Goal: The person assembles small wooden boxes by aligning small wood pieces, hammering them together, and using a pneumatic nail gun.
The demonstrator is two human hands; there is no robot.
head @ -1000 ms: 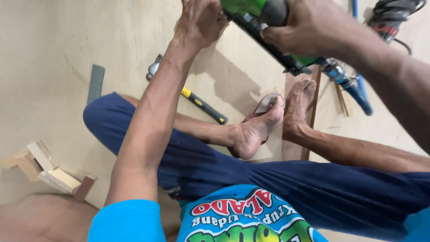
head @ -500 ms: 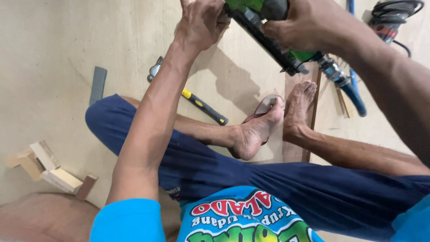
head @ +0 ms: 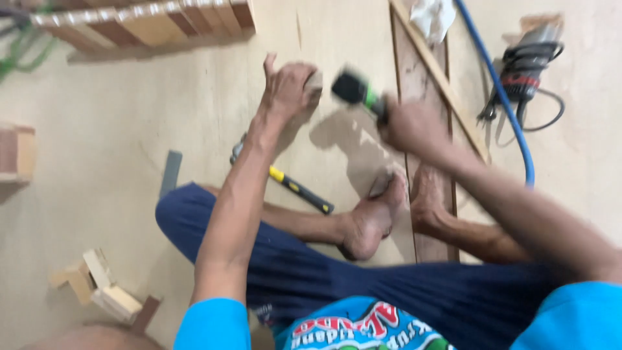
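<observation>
Far left, one small heap of pale wood offcuts (head: 97,288) is lying on the floor (head: 116,116), with one flat grey piece (head: 171,172) lying alone a little further in; one row of wooden slats (head: 149,19) is running along the top edge. The person is sitting on the floor with legs folded, two bare feet meeting near the middle. One hammer with a yellow and black handle (head: 299,190) is lying just behind the left forearm. The left hand (head: 289,87) is raised, its fingers (head: 304,78) curling narrow around one small pale block (head: 315,80); motion blur is hiding how firmly it is gripped. Just right of it, well above the floor, one green and black power tool (head: 355,89) is being held out, the right hand (head: 408,126) wrapping its fingers tightly around the rear of the body. Under the feet, one long dark plank (head: 421,78) is lying with one thin pale strip (head: 440,78) slanting across it. Further right, one blue hose (head: 502,97) is trailing down the floor, and one corded power tool (head: 528,61) is resting beside it, far right.
</observation>
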